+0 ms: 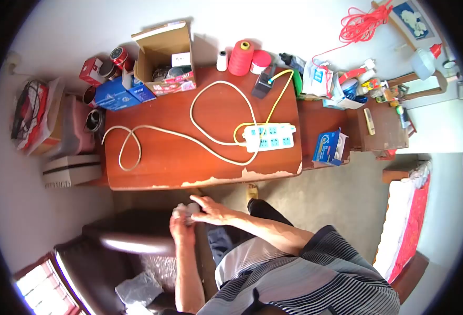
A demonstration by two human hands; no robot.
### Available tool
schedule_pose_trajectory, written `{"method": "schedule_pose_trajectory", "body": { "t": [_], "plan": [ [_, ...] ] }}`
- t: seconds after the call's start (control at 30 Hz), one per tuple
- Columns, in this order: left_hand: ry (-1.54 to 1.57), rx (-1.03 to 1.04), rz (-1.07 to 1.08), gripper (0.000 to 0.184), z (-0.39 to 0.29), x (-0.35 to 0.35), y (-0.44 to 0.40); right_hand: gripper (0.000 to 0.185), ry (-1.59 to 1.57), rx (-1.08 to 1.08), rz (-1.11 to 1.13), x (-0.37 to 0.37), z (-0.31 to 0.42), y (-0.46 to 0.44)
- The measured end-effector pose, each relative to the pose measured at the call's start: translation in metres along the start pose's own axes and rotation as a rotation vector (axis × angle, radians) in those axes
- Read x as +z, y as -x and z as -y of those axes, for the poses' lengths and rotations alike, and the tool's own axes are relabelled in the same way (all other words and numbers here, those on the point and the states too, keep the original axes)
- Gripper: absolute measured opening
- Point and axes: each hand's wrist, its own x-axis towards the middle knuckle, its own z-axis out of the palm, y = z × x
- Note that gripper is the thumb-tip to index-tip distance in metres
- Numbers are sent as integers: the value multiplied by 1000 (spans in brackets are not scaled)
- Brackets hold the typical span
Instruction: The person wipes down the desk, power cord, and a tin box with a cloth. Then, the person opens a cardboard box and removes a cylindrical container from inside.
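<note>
Over the floor in front of the table [152, 181], my left hand [180, 227] is closed around a small whitish object [192, 209], too blurred to identify. My right hand [214, 211] meets it from the right, thumb and fingers against the same object, one finger pointing outward. On the tabletop beyond lie a white power strip [269, 142] and its long, looped white cable [176, 132]. A yellow cable [280, 97] runs from the strip to a black device [263, 84].
An open cardboard box [163, 52], blue boxes [117, 94] and a red thread cone [241, 59] line the table's back. A blue-and-white box [328, 148] sits right. A dark brown sofa [92, 273] holds a clear plastic bag [138, 289].
</note>
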Motion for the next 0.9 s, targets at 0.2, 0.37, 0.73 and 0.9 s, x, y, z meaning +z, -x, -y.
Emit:
{"method": "schedule_pose_trajectory", "body": {
  "t": [0.2, 0.37, 0.73, 0.9],
  "plan": [
    [-386, 389, -132, 33, 67, 86, 16, 69, -270, 111, -130, -37, -34, 73],
    [-1246, 790, -94, 33, 34, 125, -47, 61, -351, 232, -203, -80, -65, 130],
    [-1484, 785, 297, 28, 152, 204, 5, 48, -567, 502, -486, -97, -140, 243],
    [-1426, 844, 97, 31, 128, 193, 0, 46, -509, 396, -370, -106, -128, 242]
  ]
}}
